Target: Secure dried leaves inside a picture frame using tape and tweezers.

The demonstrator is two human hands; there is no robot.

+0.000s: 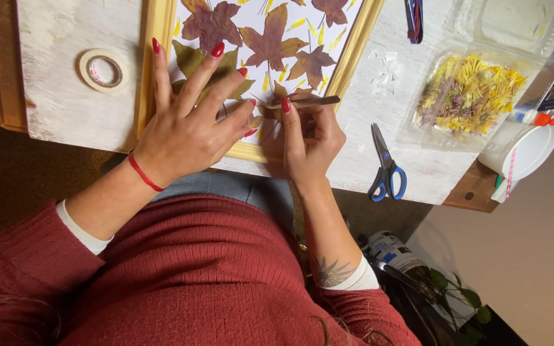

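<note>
Under both hands: pressed leaves in a wooden frame (349, 61).
Left hand (184, 128) lies spread, fingers splayed, on a green leaf (190, 59); right hand (309, 141) pinches tweezers (308, 101) at its fingertips. Scissors (385, 168) lie just right of it.

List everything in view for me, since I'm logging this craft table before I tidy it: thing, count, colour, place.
Wooden frame: one, pale yellow, table centre, around a white sheet.
Pressed leaves: several, dark red and olive, on the sheet.
Tape roll: one, cream, left of the frame.
Scissors: one pair, blue handles, right of the frame.
Plastic tray of dried petals: one, clear with yellow petals, far right.
Glue bottle: one, white with orange tip, right edge.
Table: one, worn white.
Tweezers: one, metal, in the right hand.
Left hand: pressing an olive leaf.
Right hand: pinching the tweezers.
</note>
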